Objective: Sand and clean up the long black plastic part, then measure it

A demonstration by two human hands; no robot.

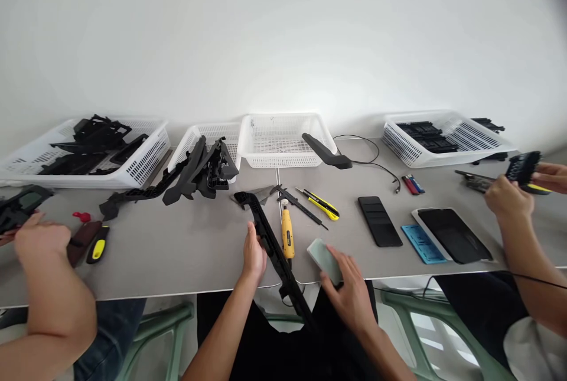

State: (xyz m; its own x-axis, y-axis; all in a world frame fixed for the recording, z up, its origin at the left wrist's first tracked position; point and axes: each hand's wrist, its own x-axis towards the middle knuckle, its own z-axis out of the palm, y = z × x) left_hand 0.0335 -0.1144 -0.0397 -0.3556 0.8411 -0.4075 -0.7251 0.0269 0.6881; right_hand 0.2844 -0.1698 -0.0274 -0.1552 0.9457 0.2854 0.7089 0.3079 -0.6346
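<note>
The lower end of a long black plastic part (277,251) fades into the dark clothing on the wearer's lap, so its tip is hard to make out. The left hand (255,254) is closed around the part's upper half, most of its fingers hidden behind it. The right hand (348,286) is partly open and curved, fingers and thumb on a pale green block (321,254), covering its right side; whether it grips or only rests there, I cannot tell. Co-workers at both sides are cut off by the frame.

On the grey counter (150,263), just beyond the part, lie a yellow-handled tool (287,233), a black caliper (305,211) and a yellow box cutter (323,204). A flat grey blade (264,194) is partly covered by the part's top end. To the right lies a black phone-like slab (380,221). Along the wall are white baskets; the middle basket (283,161) has a dark curved piece (328,152) leaning over its right corner, and the smaller basket (177,156) left of it is largely blocked by piled black pieces (204,171).

The held part is slim, ribbed and slightly bent, slanting from the counter's edge down over the lap, with a rounded head and a small side tab low down.
</note>
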